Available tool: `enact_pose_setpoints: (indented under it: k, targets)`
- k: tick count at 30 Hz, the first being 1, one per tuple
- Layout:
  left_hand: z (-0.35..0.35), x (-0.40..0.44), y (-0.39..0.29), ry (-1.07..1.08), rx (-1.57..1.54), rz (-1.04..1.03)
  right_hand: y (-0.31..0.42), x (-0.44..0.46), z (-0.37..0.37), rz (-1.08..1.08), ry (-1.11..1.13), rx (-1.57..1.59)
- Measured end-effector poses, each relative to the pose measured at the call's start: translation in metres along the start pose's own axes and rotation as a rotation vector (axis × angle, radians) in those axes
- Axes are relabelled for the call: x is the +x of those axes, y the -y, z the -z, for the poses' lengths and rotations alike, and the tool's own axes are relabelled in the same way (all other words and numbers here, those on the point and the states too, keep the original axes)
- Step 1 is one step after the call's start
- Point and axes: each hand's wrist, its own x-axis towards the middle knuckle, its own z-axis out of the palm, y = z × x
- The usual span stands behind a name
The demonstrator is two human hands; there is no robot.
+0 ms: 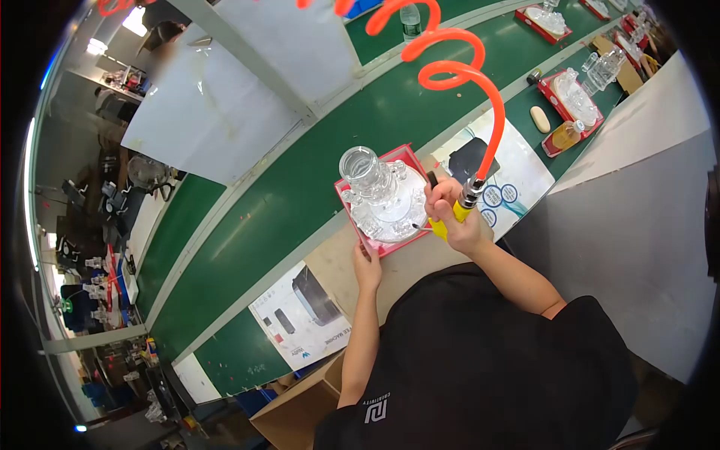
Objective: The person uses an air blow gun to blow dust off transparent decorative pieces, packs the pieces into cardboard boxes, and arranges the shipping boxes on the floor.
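My right hand (463,229) is closed around a yellow air blow gun (460,212). Its thin dark nozzle points left, over the near right side of a red tray (397,247). A coiled orange hose (496,127) runs up from the gun's metal fitting. My left hand (367,267) grips the tray's near left edge, some fingers hidden beneath it. Inside the tray lies a white round disc (409,201) with clear parts around it. A clear cylinder with a wide open mouth (360,166) rises from the tray's far left part.
Under the tray runs a green bench (247,247) with cardboard sheets. A printed box panel (304,315) lies to the left. On the right are a dark flat object (472,159), a drink bottle (562,139), a cream oval object (539,119) and another loaded red tray (559,105).
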Motion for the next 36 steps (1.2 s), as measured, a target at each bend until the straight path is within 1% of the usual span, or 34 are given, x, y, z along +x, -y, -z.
enact_pose_setpoints:
  k: [1, 2, 4, 5, 6, 9, 10, 13, 14, 17, 19, 21, 23, 24, 27, 28, 29, 31, 34, 36]
  targets:
    - [-0.002, 0.005, 0.002, -0.021, 0.033, -0.009, -0.004, 0.002, -0.005, 0.061, 0.036, -0.054]
    - [-0.003, 0.008, 0.004, -0.017, 0.033, 0.017, -0.005, 0.001, -0.011, 0.037, 0.031, -0.036]
    - [-0.002, 0.013, 0.008, -0.009, 0.034, 0.067, -0.014, 0.004, -0.016, 0.159, 0.04, -0.182]
    - [-0.002, 0.015, 0.009, -0.014, 0.063, 0.058, -0.017, 0.006, -0.017, 0.222, 0.046, -0.257]
    - [-0.002, 0.016, 0.011, -0.018, 0.092, 0.05, -0.018, 0.001, -0.021, 0.163, -0.082, -0.216]
    - [-0.003, 0.015, 0.009, -0.033, 0.119, 0.041, -0.008, 0.002, -0.017, 0.227, -0.109, -0.314]
    - [-0.003, 0.014, 0.007, -0.035, 0.119, 0.039, -0.004, 0.004, -0.013, 0.229, -0.066, -0.345]
    - [-0.007, 0.011, 0.003, -0.099, 0.239, -0.019, -0.011, 0.002, -0.013, 0.044, -0.092, 0.029]
    - [-0.008, 0.009, 0.003, -0.09, 0.243, -0.014, -0.015, 0.003, -0.015, 0.101, -0.133, -0.014]
    - [-0.005, 0.012, 0.001, -0.068, 0.25, -0.006, -0.015, 0.008, -0.01, 0.255, -0.046, -0.356]
    - [-0.003, 0.012, 0.0, -0.041, 0.251, -0.003, -0.015, 0.004, -0.01, 0.128, -0.06, -0.185]
    - [-0.004, 0.01, 0.0, -0.047, 0.251, -0.024, -0.022, 0.0, -0.012, 0.065, -0.073, -0.066]
    - [-0.006, 0.006, 0.0, -0.052, 0.237, -0.026, -0.031, -0.005, -0.021, 0.064, -0.099, 0.004]
    - [-0.007, 0.006, -0.001, -0.058, 0.221, -0.02, -0.03, -0.009, -0.021, 0.063, -0.041, -0.131]
    - [-0.006, 0.007, 0.006, -0.033, 0.17, 0.003, -0.027, -0.014, -0.027, 0.103, 0.077, -0.294]
    - [-0.005, 0.008, 0.007, -0.022, 0.151, 0.011, -0.029, -0.013, -0.03, 0.167, -0.01, -0.34]
    - [-0.004, 0.008, 0.008, -0.023, 0.138, 0.012, -0.029, -0.013, -0.023, 0.132, -0.029, -0.347]
    - [-0.005, 0.008, 0.009, -0.024, 0.107, 0.013, -0.02, -0.007, -0.014, 0.18, -0.067, -0.39]
    - [-0.005, 0.007, 0.007, -0.025, 0.154, -0.004, -0.003, 0.006, -0.01, 0.225, -0.065, -0.487]
    - [-0.004, 0.007, 0.005, -0.006, 0.093, 0.015, -0.002, 0.004, -0.008, 0.196, -0.05, -0.48]
